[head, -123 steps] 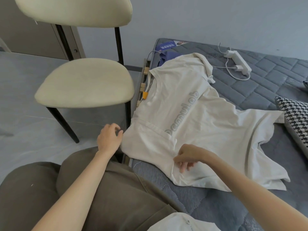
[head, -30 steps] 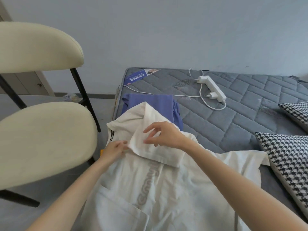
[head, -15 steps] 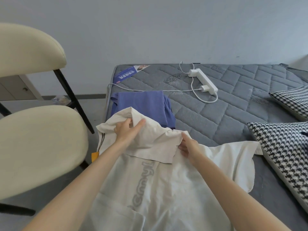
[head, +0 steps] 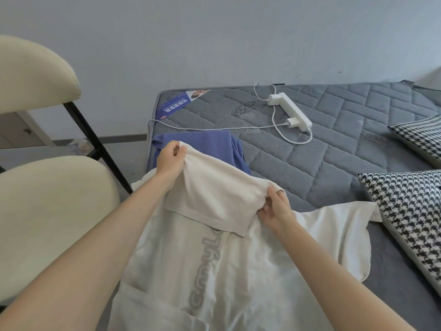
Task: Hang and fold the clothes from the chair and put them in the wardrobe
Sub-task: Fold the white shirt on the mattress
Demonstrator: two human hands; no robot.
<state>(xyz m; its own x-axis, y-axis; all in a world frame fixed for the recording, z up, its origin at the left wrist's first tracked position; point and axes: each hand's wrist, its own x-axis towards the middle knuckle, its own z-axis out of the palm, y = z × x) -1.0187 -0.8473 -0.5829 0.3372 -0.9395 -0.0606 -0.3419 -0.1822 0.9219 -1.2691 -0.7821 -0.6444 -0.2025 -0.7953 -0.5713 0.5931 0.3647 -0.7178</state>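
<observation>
The grey mattress (head: pixel 310 168), with the cream chair (head: pixel 47 211) on its left, carries the white T-shirt (head: pixel 238 271) spread print-up along its near left edge, a blue garment (head: pixel 198 144) just beyond it. The shirt's far sleeve (head: pixel 214 199) lies over the chest, the left hand (head: pixel 170 160) pinching its far left corner and the right hand (head: pixel 274 209) curled round its right end. To fold well, I judge both hands should draw the crease taut and straight, then lay the sleeve flat and smooth the wrinkles.
</observation>
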